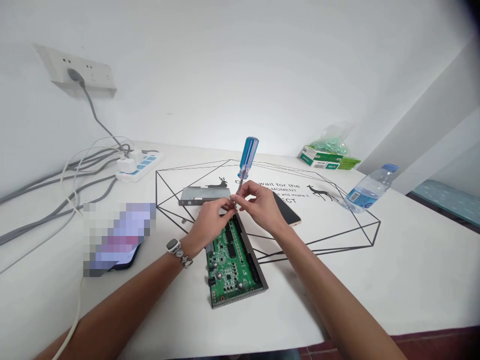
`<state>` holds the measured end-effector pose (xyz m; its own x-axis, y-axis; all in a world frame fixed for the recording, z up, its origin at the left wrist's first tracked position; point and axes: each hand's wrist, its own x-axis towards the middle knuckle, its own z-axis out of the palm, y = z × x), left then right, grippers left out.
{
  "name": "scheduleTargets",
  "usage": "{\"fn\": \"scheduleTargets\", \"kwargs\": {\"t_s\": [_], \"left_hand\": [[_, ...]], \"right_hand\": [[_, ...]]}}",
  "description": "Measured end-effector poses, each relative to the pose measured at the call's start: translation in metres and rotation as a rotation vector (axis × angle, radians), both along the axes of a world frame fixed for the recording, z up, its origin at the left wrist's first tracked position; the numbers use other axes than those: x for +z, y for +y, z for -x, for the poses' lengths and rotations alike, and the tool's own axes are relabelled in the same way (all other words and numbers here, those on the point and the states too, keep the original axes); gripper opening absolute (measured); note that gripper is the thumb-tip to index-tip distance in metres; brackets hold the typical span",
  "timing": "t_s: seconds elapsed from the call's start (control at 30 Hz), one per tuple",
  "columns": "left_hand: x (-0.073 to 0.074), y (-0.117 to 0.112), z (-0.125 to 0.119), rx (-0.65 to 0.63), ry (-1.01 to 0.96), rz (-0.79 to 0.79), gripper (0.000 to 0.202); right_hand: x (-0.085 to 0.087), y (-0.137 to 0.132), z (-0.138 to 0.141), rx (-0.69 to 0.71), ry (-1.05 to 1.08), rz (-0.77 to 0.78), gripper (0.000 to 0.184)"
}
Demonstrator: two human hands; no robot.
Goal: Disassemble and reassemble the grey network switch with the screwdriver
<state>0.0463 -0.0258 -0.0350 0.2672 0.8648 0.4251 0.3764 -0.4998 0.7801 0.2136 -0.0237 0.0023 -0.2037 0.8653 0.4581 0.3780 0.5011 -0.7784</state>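
A screwdriver (248, 156) with a clear blue handle stands nearly upright, tip down, over the far end of a green circuit board (229, 275) in a dark metal tray. My right hand (264, 207) pinches its shaft below the handle. Close against it, my left hand (210, 222) has thumb and fingertips pressed together by the screwdriver's tip. What those left fingers hold, if anything, is too small to make out, and they hide the tip. Behind my left hand lies a flat grey metal cover (205, 194). Small dark bits (184, 220) rest on the table left of the board.
A dark phone (288, 210) lies behind my right wrist. Another phone (125, 240), partly blurred, is at left. Cables lead to a white power strip (139, 166). A tilted water bottle (369, 190) and green-white boxes (320, 157) stand at right on the white table (423, 265).
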Motion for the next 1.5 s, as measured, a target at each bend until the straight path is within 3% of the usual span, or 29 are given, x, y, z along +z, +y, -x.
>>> {"fn": "scheduleTargets", "kwargs": {"t_s": [0.2,0.5,0.7,1.27,1.5], "left_hand": [[0.001,-0.001,0.001,-0.023,0.047,-0.023,0.017],[0.003,-0.001,0.002,-0.027,0.095,-0.031,0.020],[0.000,-0.001,0.001,-0.004,0.012,-0.033,0.011],[-0.001,0.000,-0.003,0.030,-0.022,-0.011,0.015],[0.006,-0.002,0.001,-0.042,0.005,-0.007,0.020]], "right_hand": [[0.002,0.000,-0.005,0.087,-0.023,0.090,0.028],[0.001,0.001,-0.004,0.079,0.046,0.063,0.018],[0.000,0.000,-0.001,0.031,0.055,-0.001,0.012],[0.001,-0.002,0.010,-0.117,0.054,-0.081,0.023],[0.007,-0.004,0.000,0.000,-0.031,0.008,0.027]]}}
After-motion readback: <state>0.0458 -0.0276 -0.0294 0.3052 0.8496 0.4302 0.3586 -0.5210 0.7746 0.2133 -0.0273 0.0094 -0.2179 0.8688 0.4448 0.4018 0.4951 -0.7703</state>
